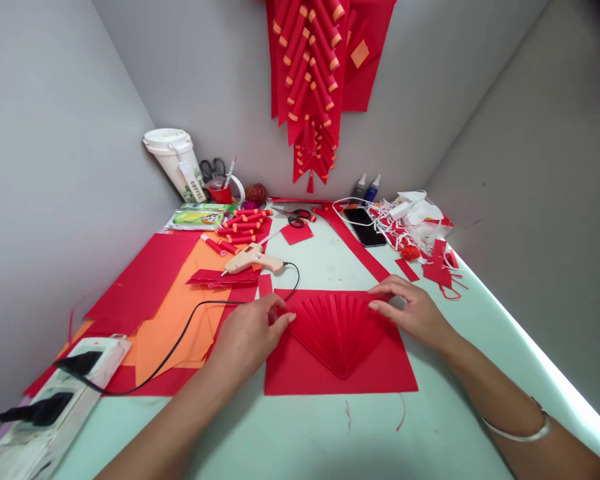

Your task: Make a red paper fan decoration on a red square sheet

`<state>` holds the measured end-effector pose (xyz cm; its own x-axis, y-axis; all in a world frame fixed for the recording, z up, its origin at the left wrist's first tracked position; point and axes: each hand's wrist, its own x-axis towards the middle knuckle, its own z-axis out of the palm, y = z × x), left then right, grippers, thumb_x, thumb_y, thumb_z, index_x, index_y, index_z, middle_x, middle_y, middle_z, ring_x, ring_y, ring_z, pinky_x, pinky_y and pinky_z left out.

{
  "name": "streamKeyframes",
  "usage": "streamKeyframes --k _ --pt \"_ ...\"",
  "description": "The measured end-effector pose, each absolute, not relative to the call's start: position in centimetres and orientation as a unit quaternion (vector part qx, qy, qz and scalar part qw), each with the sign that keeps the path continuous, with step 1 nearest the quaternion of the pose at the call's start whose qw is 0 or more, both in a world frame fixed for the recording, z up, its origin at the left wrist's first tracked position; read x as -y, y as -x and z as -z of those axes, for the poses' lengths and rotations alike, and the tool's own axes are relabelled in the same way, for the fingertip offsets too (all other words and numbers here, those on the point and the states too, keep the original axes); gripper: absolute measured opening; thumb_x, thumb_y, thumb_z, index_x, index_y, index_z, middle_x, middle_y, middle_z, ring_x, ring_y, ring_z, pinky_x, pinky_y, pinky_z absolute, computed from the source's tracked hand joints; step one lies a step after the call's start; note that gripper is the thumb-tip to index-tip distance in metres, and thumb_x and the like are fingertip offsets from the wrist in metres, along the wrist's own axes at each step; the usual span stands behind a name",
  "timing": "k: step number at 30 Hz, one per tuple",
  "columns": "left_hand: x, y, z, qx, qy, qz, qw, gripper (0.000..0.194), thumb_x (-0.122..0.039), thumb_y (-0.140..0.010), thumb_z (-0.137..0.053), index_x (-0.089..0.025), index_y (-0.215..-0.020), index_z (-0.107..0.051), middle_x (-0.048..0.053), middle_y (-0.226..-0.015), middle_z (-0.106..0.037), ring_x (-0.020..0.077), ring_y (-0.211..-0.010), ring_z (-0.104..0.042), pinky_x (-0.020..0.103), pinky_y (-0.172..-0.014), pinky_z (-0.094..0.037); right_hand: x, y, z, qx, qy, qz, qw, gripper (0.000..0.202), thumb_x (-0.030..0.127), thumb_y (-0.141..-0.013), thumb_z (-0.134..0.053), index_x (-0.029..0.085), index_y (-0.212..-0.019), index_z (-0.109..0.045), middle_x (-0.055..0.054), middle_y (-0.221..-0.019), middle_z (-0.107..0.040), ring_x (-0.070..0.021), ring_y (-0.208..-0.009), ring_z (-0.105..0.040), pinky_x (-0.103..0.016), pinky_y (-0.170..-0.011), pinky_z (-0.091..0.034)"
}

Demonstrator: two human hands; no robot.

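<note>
A pleated red paper fan (pixel 341 333) lies spread on a flat red sheet (pixel 300 377), its point toward the front edge. My left hand (pixel 254 330) pinches the fan's upper left corner between thumb and fingers. At the upper right corner, my right hand (pixel 413 310) holds the fan the same way, thumb and fingertips close together. Behind my left hand rests a cream glue gun (pixel 255 261), its nozzle over a folded red paper strip (pixel 223 279). Its black cord runs beneath or behind my left hand.
Red and orange sheets (pixel 180 327) and a power strip (pixel 80 380) lie left. Small red rolls (pixel 243 227), scissors (pixel 297 219), a phone (pixel 365 227) and paper scraps (pixel 405 220) are at the back. Firecracker decorations (pixel 307 73) hang on the wall.
</note>
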<state>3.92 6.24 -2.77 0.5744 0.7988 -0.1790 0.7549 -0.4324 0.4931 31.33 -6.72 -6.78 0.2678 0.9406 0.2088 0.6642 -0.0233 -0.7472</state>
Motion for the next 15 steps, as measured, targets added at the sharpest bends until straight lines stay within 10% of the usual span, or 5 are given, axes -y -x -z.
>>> streamKeyframes --k 15 --pt "-6.2 -4.3 3.8 -0.456 -0.850 -0.032 0.262 0.021 -0.038 -0.087 -0.053 -0.023 -0.096 -0.064 0.004 -0.080 -0.071 0.0235 -0.074 -0.065 0.029 -0.059 -0.038 6.4 -30.2 8.2 0.707 0.614 -0.128 0.328 0.014 0.030 -0.088 -0.063 0.024 -0.099 -0.069 -0.006 -0.085 -0.066 -0.0218 -0.081 -0.061 -0.038 -0.075 -0.052"
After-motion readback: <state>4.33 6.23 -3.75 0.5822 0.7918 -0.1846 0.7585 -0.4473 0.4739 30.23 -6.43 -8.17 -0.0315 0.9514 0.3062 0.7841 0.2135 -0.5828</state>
